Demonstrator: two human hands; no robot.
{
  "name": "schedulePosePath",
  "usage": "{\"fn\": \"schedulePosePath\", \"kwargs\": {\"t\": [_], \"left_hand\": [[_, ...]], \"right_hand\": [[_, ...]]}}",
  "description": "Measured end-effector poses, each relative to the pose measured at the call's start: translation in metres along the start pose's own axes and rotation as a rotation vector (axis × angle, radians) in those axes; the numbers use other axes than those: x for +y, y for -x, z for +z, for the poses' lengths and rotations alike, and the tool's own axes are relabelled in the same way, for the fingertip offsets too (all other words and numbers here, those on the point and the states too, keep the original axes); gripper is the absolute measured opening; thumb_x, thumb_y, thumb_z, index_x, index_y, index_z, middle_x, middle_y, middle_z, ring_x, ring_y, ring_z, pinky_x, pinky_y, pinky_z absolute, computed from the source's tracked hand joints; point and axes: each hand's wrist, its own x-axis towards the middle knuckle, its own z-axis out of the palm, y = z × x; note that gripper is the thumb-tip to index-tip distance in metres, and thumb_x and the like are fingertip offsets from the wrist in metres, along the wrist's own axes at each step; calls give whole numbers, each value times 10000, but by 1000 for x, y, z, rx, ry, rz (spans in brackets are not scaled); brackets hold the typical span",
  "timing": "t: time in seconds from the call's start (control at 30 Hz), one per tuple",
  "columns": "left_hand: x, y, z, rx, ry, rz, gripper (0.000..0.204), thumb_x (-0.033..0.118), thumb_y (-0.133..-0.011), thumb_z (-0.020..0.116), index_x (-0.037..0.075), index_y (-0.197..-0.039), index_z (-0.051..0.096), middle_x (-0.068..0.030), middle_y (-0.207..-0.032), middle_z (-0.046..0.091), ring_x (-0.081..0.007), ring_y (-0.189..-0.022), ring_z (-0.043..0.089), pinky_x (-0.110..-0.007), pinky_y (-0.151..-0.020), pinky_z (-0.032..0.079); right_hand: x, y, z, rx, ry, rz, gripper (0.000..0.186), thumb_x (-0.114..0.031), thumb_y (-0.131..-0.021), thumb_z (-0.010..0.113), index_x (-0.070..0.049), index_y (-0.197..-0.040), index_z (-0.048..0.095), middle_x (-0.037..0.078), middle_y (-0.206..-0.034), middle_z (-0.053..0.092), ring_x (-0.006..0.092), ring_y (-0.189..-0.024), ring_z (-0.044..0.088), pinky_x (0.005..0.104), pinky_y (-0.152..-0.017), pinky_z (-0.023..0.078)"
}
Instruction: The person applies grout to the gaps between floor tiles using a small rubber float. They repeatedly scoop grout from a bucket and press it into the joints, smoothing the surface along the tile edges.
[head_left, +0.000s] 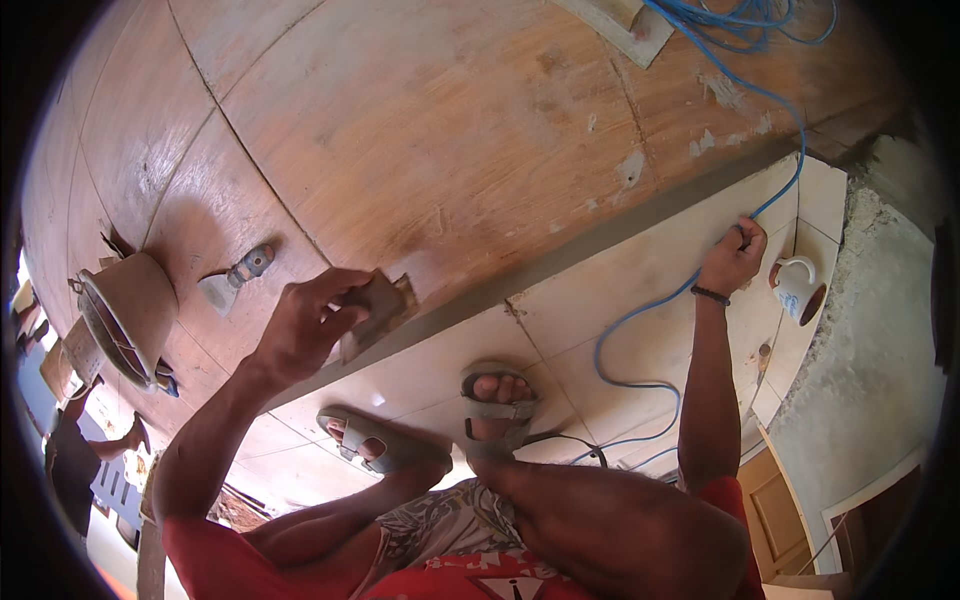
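Observation:
My left hand is closed on a flat greyish-brown block, held between thumb and fingers over the near edge of the upper tiled surface. Its exact kind is not clear. To the right, my right hand has its fingers closed round a thin blue cord. From that hand the cord runs up to the far right, and another stretch curves down toward my feet. A putty knife with a wide blade lies on the tiles, left of and beyond my left hand.
A worn bucket stands at the left. On the right, a white mug lies tipped beside the rough wall. Coiled blue cord and a pale board sit at the far edge. Another person's arm shows at the lower left.

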Motion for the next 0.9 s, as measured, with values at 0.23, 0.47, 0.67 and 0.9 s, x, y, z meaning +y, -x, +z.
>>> {"fn": "schedulePosePath", "kwargs": {"t": [0.23,0.47,0.67,0.9], "left_hand": [[142,-174,104,-97,-78,429,350,133,-883,643,-6,-1201,594,-213,-1087,662,-317,-1004,650,-387,-893,497],[230,-252,170,1,-229,609,321,166,-854,664,-1,-1127,635,-213,-1065,660,-353,-1007,635,-415,-891,483],[219,-256,186,-30,-298,626,318,155,-850,667,0,-1125,629,-213,-1076,655,-353,-1021,628,-412,-904,481],[147,-201,149,-123,-147,497,339,141,-852,663,-6,-1154,616,-220,-1086,652,-362,-1015,626,-402,-900,490]], "right_hand": [[0,3,2,-12,-115,24,182,-28,-843,501,2,-987,609,57,-910,616,140,-811,564,257,-754,466],[-2,4,1,-3,-94,27,167,-27,-843,503,-3,-972,607,45,-897,608,133,-783,544,257,-732,454],[-6,5,1,-4,-24,6,161,-47,-825,501,0,-942,601,79,-900,581,173,-760,555,290,-692,467],[-3,0,1,-10,8,16,190,-55,-852,504,16,-983,622,90,-908,645,177,-816,600,285,-769,485]]}}
